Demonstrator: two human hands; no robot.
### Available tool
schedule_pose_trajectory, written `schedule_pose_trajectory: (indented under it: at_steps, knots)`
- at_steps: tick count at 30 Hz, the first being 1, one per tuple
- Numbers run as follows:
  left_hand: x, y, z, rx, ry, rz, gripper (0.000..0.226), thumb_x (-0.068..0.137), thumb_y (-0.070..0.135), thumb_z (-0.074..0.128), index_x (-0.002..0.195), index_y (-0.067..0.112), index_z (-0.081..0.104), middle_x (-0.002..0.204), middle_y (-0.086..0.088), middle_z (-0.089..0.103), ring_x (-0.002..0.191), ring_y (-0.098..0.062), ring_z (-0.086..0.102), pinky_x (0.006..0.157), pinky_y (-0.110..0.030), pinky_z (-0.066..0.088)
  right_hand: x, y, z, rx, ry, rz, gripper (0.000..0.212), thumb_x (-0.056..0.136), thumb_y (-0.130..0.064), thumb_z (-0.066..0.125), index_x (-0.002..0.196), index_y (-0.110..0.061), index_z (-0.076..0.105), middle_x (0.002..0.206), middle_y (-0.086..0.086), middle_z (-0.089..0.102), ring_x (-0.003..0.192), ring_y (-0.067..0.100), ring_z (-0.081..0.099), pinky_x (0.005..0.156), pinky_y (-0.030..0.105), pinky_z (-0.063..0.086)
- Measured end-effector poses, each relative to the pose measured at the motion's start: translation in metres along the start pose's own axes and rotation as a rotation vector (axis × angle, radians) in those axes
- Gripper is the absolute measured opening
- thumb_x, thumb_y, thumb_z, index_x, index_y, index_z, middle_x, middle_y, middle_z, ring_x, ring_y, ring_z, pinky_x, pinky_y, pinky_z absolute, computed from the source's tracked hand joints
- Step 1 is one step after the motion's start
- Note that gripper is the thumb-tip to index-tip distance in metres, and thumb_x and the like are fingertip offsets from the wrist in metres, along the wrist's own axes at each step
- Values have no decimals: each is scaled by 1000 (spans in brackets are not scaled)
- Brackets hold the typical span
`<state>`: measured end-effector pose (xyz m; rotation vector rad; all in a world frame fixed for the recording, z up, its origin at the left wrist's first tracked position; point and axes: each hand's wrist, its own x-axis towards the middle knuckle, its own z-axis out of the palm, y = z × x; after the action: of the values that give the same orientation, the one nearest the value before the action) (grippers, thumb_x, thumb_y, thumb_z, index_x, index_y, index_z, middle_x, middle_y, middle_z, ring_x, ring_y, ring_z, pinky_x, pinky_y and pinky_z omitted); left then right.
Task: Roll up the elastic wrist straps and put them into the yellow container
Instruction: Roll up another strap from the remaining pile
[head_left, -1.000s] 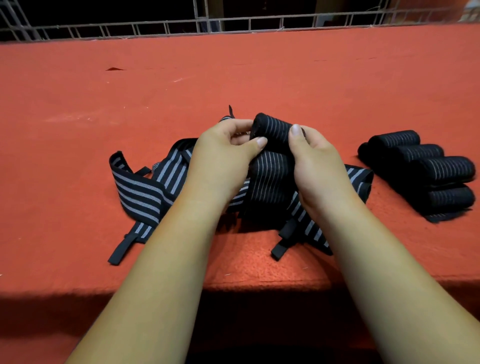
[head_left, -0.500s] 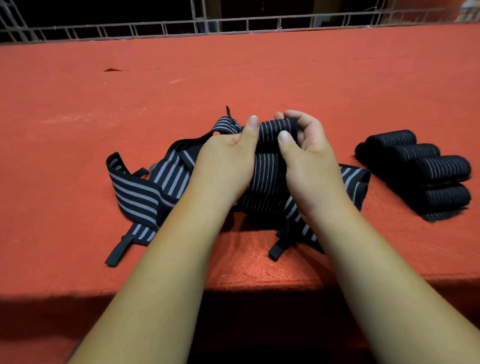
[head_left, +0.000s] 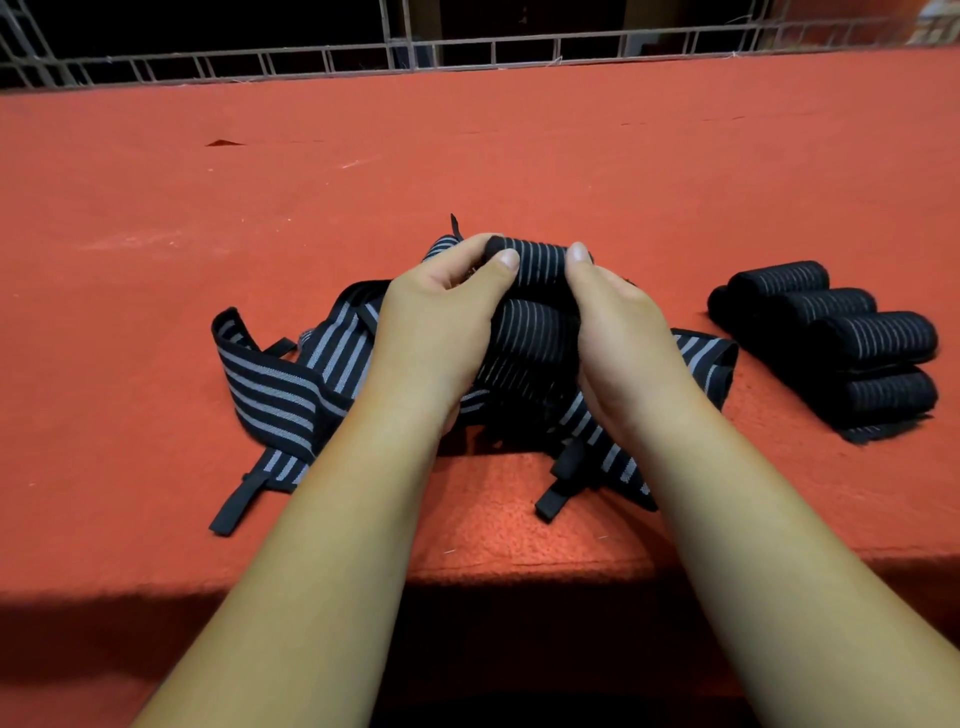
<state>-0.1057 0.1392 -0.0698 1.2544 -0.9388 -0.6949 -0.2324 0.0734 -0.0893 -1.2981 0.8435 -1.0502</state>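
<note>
On the red tabletop (head_left: 156, 234), left hand (head_left: 441, 322) and right hand (head_left: 623, 332) clamp fingers on a half-rolled strap (head_left: 537, 260), hiding its loose tail; finished rolls (head_left: 852, 332) lie right.

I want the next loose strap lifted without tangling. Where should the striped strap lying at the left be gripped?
Probably at the black end tab of the striped strap, coming from the near left. The tab sticks out flat on the red table, apart from the pile under the left hand.
</note>
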Motion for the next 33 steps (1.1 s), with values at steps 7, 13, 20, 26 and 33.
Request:
schedule_pose_trajectory:
  at_steps: [7, 13, 20, 26, 33]
  knots:
    - [3, -1, 2, -49, -57, 15, 37, 93, 3, 68, 114, 30, 83, 92, 2, 74, 86, -21, 67, 88, -46, 60, 2, -4, -4, -74, 45, 20, 52, 97, -69, 50, 113, -28, 77, 106, -2, 84, 101, 24, 81, 100, 58, 60]
    - [-1, 0, 2, 2, -97, 64, 55, 86, -14, 57, 106, 29, 83, 105, -3, 81, 91, -21, 72, 82, -41, 59, 3, -3, -6, -120, 48, 35, 59, 92, -74, 50, 113, -26, 78, 106, 2, 83, 100, 28, 81, 99, 62, 60]
    - [-1, -1, 0, 13, -74, 38, 55, 80, -17, 55, 103, 25, 80, 110, -2, 80, 100, -29, 77, 96, -62, 61, 4, -3, -6, -20, 68, 26, 48, 95, -62, 58, 122, -25, 72, 112, 4, 81, 100, 26, 81, 92, 57, 64]
    - [3, 4, 3, -105, -99, -111, 26, 90, 4, 61, 106, 12, 79, 105, -14, 81, 100, -31, 81, 97, -52, 64, 4, -6, -7, 57, 87, -52, 17, 110, -23, 55, 120, -16, 66, 105, 9, 73, 81, 21, 75, 68, 47, 65]
    - [2, -1, 2, -92, -105, -190, 31, 107, 29, 68, 118, 1, 74, 106, -17, 83, 96, -31, 82, 88, -42, 66, -1, -12, -7, 142, 41, -88, 28, 93, -2, 45, 98, -18, 67, 82, 8, 61, 75, 25, 61, 66, 42, 53]
